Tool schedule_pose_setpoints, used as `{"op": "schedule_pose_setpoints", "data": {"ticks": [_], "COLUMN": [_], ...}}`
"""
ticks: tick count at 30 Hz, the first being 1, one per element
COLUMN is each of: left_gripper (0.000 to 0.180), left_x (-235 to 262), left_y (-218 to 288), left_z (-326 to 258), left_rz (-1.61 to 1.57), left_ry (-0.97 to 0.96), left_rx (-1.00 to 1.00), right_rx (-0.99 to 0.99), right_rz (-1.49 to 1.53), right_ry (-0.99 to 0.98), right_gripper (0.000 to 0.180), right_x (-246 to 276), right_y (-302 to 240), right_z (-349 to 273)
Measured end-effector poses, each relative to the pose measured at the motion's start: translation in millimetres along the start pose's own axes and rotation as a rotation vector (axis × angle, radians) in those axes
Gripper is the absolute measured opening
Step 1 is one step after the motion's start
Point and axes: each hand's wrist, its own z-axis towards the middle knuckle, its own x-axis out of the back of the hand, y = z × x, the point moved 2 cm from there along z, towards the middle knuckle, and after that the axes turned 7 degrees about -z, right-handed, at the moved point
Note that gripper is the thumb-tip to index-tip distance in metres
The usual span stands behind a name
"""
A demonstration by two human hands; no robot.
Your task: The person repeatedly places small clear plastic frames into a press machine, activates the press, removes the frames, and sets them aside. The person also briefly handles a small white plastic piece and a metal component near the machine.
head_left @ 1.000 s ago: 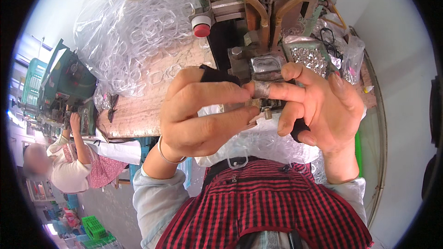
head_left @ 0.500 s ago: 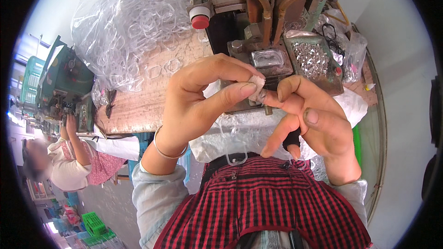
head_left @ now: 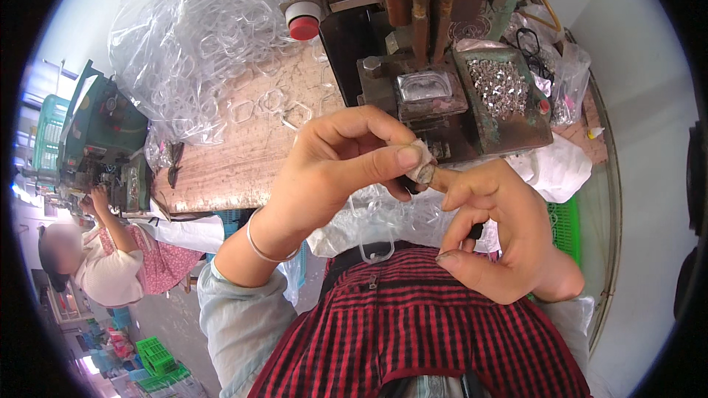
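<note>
From where I stand, the left hand has thumb and forefinger clamped on a small greyish-white wrap. The wrap sits at the tip of an outstretched finger of the right hand, in front of the press; how far around that finger it goes, I cannot tell. The right thumb stands apart from the fingers, the others bent, one wearing a black band.

Beyond the hands, a tray full of shiny bits lies beside the press, toward the right. A red button shows at the press's left. Clear rings heap up on the table, a few lying loose nearer the edge. More clear pieces lie just above the checked apron. Well off to the left, a co-worker bends over another machine.
</note>
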Motion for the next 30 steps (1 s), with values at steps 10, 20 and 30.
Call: {"op": "schedule_pose_setpoints", "data": {"ticks": [10,20,30], "left_gripper": [0.009,0.017,0.022], "left_x": [-9.3,18.1,-6.8], "left_y": [-38.9,-39.2,-30.6], "left_z": [-2.4,-13.0,-16.0], "left_rz": [-0.276,1.086,1.555], "left_ry": [0.065,0.282,-0.257], "left_rx": [0.105,-0.938,-0.907], "right_rx": [0.462,0.112,-0.08], "right_rz": [-0.794,-0.172,0.264], "right_ry": [0.193,0.107,-0.041], "right_gripper": [0.031,0.02,0.017], "right_x": [-7.4,-2.7,-3.3], "right_y": [21.9,39.4,31.8], "right_z": [-2.4,-12.3,-17.3]}}
